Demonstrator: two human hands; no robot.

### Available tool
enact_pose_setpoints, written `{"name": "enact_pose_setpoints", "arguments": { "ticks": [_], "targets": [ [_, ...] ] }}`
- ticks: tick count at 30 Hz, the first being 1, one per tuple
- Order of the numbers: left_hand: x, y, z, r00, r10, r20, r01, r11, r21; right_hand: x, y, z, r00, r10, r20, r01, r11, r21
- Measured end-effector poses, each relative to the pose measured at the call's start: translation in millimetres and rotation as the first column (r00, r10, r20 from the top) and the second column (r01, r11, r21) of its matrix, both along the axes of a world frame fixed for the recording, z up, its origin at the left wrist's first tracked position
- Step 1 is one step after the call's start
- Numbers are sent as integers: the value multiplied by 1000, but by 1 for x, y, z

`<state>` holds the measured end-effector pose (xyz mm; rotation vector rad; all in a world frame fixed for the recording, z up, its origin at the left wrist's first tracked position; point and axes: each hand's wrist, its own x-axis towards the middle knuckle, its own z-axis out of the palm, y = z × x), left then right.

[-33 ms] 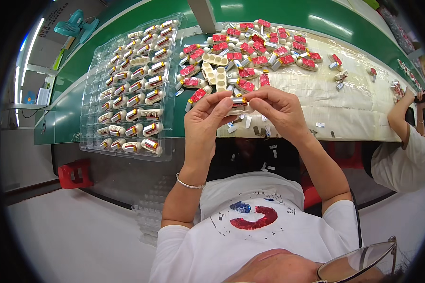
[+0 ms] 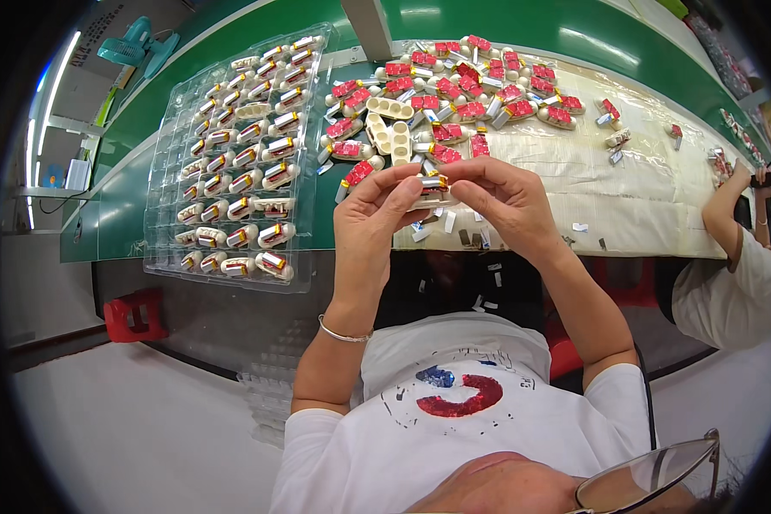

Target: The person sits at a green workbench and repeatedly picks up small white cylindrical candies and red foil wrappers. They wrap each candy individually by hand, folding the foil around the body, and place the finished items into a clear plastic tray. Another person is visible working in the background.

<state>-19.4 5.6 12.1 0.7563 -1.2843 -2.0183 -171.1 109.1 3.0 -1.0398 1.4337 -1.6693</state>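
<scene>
My left hand is closed on the left end of a small cream plastic part with a silver cylinder, which has a yellow band. My right hand pinches the right end with thumb and forefinger. My fingers cover much of the part. Just beyond lies a heap of similar cream parts with red blocks and silver cylinders. Among them sit a few cream pieces with round hollows.
To the left, a clear plastic tray holds rows of cream parts. Small white strips lie near the table's front edge. A red stool stands at lower left. Another person's arm reaches over the table at right.
</scene>
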Motion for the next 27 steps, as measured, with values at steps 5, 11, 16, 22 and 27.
{"name": "enact_pose_setpoints", "arguments": {
  "ticks": [5, 11, 16, 22, 27],
  "targets": [
    [2, -1, -4, 999, -8, 45, 9, 1000, -18, -8, 1, 15, 758, -79, -648, -25, 988, -151],
    [5, 1, -4, 998, -33, 52, 37, 997, -74, -5, 1, 21, 726, -51, -686, -48, 991, -123],
    [14, 0, -4, 998, -53, 22, 55, 992, -116, -1, -3, 21, 775, -31, -631, -59, 991, -120],
    [28, -28, 19, 957, -222, 187, 270, 917, -293, -4, -7, 21, 812, -8, -583, -62, 993, -100],
    [55, -127, 27, 965, 101, 242, 26, 883, -469, -9, -6, 23, 825, -35, -564, 11, 999, -46]
  ]
}}
